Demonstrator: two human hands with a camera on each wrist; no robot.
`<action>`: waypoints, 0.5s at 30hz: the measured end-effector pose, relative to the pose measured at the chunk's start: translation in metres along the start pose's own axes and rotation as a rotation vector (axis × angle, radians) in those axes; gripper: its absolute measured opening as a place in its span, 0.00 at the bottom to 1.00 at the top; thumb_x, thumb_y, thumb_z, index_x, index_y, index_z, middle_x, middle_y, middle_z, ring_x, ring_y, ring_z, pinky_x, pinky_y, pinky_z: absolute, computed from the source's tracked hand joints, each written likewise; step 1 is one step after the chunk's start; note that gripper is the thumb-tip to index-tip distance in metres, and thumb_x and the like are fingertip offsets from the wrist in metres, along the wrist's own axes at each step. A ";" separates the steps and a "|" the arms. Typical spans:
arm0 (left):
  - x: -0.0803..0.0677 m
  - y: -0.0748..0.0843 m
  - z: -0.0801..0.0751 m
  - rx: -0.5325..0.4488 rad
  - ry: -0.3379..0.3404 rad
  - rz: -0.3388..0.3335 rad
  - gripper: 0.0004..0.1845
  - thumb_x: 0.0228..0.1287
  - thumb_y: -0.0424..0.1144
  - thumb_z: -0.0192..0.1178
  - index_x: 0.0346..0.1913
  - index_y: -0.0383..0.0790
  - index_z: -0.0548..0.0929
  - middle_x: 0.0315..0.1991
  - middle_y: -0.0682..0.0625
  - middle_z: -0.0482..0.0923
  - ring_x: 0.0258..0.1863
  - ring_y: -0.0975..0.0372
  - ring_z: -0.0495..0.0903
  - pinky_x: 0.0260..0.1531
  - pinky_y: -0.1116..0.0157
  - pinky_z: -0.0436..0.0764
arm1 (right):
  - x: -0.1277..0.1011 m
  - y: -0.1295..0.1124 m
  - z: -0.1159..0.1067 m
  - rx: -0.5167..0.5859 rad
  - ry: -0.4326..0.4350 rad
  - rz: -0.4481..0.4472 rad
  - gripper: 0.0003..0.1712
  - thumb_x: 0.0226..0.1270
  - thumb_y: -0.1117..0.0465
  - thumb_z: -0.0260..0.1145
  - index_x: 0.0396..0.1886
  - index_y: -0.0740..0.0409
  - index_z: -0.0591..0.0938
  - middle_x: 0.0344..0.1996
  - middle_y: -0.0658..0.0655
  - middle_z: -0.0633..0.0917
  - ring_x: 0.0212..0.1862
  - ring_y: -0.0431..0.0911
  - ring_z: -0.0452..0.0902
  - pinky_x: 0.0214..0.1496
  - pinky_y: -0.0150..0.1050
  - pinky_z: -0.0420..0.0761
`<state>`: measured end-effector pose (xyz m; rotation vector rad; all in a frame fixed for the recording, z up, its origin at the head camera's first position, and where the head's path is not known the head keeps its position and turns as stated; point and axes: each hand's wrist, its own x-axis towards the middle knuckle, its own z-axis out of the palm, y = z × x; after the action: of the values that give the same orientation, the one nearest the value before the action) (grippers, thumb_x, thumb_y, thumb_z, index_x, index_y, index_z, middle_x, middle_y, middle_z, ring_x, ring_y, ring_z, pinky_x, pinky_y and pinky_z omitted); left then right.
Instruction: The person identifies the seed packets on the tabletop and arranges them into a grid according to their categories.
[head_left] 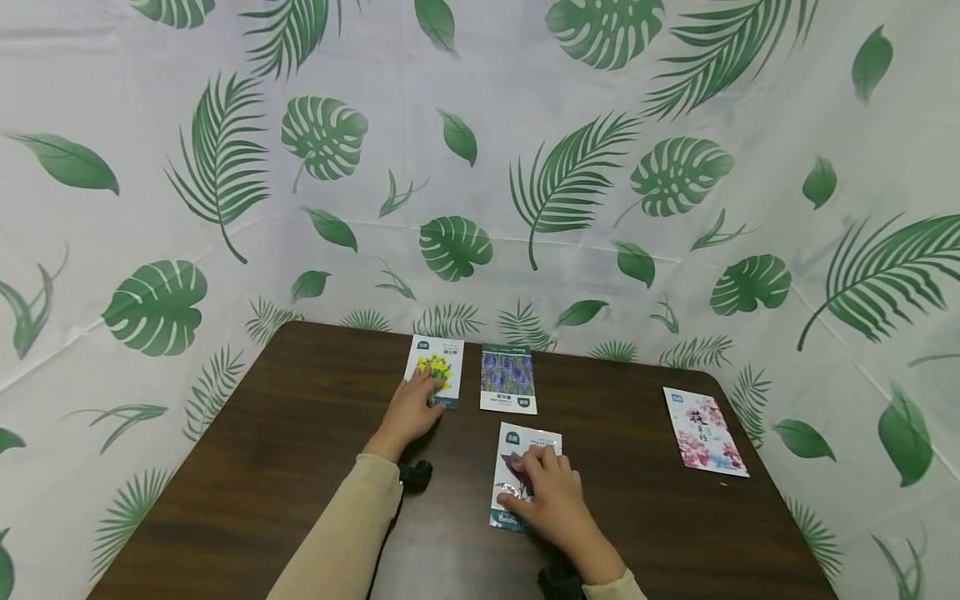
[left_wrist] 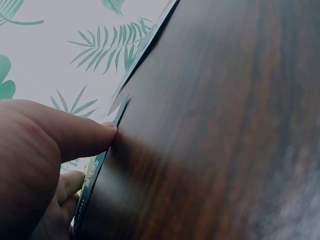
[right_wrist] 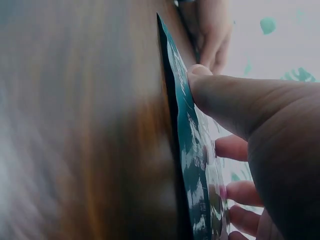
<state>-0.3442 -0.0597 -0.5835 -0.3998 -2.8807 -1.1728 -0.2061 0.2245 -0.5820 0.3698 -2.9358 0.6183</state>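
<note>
In the head view my left hand [head_left: 411, 410] rests on a white seed packet [head_left: 452, 348] with a yellow-flower picture, at the back of the table. Its thumb lies at the packet's lower edge, as the left wrist view shows. Nearer the front, my right hand [head_left: 553, 490] rests over another seed packet [head_left: 510, 492], white with a purple flower and a teal bottom band. The right wrist view has the thumb pressing the teal band [right_wrist: 192, 155], with the other fingers spread on the packet's face, part of which they hide.
A seed packet with purple-blue flower spikes [head_left: 508, 379] lies just right of the left hand's packet. Over at the right edge lies a pink-blossom packet [head_left: 705, 432]. A leaf-print cloth [head_left: 465, 192] hangs behind the dark wooden table [head_left: 300, 433].
</note>
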 end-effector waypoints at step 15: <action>0.007 -0.001 -0.005 0.079 -0.100 0.017 0.27 0.80 0.40 0.65 0.76 0.37 0.76 0.87 0.32 0.54 0.89 0.37 0.49 0.87 0.35 0.48 | 0.000 -0.021 0.009 0.044 -0.098 -0.107 0.28 0.62 0.36 0.81 0.55 0.43 0.85 0.63 0.58 0.80 0.58 0.53 0.74 0.52 0.51 0.74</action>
<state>-0.3516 -0.0623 -0.5802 -0.4926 -2.9899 -1.0622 -0.2016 0.2021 -0.5827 0.5737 -2.9734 0.6697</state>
